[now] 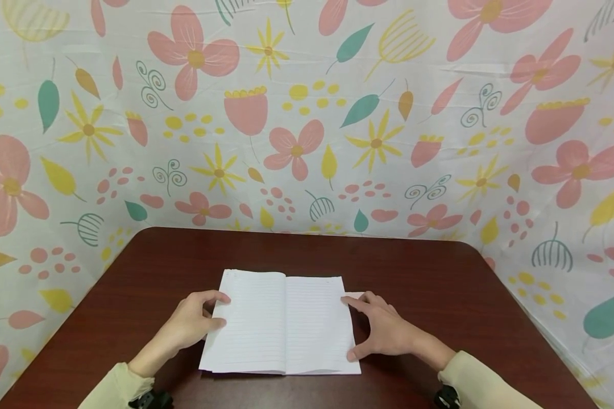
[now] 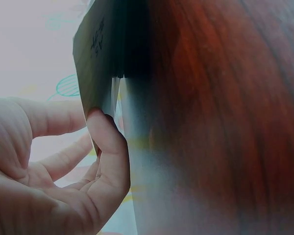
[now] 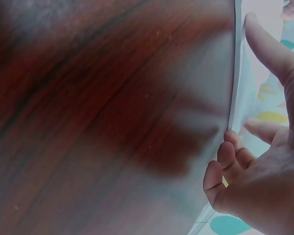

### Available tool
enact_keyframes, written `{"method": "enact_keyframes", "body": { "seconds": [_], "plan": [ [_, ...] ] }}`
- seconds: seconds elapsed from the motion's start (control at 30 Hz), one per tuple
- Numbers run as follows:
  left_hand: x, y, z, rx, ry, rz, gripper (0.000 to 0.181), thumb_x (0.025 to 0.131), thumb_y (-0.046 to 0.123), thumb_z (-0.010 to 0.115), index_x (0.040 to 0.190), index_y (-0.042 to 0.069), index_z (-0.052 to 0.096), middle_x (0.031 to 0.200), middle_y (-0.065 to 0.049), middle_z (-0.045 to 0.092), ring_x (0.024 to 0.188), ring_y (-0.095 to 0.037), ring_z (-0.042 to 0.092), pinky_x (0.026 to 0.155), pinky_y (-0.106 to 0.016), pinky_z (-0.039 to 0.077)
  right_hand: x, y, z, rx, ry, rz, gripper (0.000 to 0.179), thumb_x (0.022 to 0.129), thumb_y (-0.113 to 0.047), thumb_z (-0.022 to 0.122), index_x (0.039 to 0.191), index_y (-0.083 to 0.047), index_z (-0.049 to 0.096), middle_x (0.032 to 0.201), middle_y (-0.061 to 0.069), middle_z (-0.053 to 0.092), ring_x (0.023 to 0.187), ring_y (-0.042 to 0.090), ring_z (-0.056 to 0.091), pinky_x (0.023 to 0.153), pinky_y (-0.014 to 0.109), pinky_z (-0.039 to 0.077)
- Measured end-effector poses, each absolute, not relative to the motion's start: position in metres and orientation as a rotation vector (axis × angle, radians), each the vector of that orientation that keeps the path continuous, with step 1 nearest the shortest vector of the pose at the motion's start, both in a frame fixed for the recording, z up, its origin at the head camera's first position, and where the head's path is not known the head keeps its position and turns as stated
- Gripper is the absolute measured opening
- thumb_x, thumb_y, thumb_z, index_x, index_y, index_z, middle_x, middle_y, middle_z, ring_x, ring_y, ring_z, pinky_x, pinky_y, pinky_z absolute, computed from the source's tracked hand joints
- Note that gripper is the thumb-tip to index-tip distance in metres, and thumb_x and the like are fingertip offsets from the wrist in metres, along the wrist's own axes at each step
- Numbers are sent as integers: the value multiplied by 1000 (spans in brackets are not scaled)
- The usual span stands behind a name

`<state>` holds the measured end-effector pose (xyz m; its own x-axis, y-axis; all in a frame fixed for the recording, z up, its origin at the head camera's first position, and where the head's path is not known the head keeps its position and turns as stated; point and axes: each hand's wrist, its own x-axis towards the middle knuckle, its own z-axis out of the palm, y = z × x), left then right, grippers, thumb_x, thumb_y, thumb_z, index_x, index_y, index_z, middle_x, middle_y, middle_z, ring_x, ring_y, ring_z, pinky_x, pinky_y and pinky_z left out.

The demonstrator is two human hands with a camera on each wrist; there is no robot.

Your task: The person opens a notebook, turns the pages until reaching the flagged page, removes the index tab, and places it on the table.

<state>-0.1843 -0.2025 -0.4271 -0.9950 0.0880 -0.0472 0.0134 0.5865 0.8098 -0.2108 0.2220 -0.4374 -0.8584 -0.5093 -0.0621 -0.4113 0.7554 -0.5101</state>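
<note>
An open notebook [image 1: 245,324] with white lined pages lies on a dark brown table. At its left edge, my left hand [image 1: 191,321] grips the pages, with thumb and index finger on top. The left wrist view shows a curled finger [image 2: 110,139] beneath the cover [image 2: 95,49], which bears dark handwriting. On the other side, my right hand [image 1: 386,329] holds the right edge, its thumb low on the page and its index finger higher up. Its other fingers [image 3: 226,154] curl at the notebook's edge in the right wrist view. A pale sheet or cover [image 1: 355,295] sticks out there.
The dark wooden table [image 1: 307,250] has rounded far corners. Behind and beside it hangs a white cloth [image 1: 297,68] printed with flowers and leaves. Dark bands [image 1: 150,399] circle both wrists, below light sleeves.
</note>
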Motion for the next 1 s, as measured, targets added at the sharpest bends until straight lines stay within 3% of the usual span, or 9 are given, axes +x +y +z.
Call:
{"method": "enact_keyframes", "body": {
  "seconds": [0.13,0.3,0.47,0.73,1.0],
  "plan": [
    [-185,-203,-427,88,2724,1381,39,85,-1,83,121,9,73,113,-12,64,71,-20,61,61,-38,53,-211,220,-437,-743,2755,-780,110,68,-57,96,158,-14,49,131,7,53,124,31,46,95,59,41],
    [-185,-202,-426,75,2735,1363,39,85,-1,83,122,10,73,114,-12,64,72,-20,60,61,-37,52,-216,217,-437,-776,2803,-720,109,66,-58,97,154,-9,54,136,11,49,118,27,42,91,50,38],
    [-186,-201,-426,73,2728,1367,39,86,0,83,122,9,72,115,-13,63,71,-20,60,61,-37,52,-220,216,-438,-769,2818,-680,106,63,-58,98,148,-6,61,128,8,49,108,23,40,84,43,35],
    [-186,-202,-427,73,2722,1372,39,85,-1,83,122,10,73,115,-12,64,70,-20,60,61,-38,51,-218,212,-441,-756,2839,-727,99,66,-60,96,146,-9,64,122,6,48,111,24,43,85,45,37],
    [-186,-203,-428,66,2721,1377,39,85,-1,83,122,10,73,113,-12,64,70,-20,61,61,-38,52,-216,200,-445,-614,2892,-756,118,64,-59,97,156,-3,49,122,9,49,106,22,47,84,45,40]
  ]
}}
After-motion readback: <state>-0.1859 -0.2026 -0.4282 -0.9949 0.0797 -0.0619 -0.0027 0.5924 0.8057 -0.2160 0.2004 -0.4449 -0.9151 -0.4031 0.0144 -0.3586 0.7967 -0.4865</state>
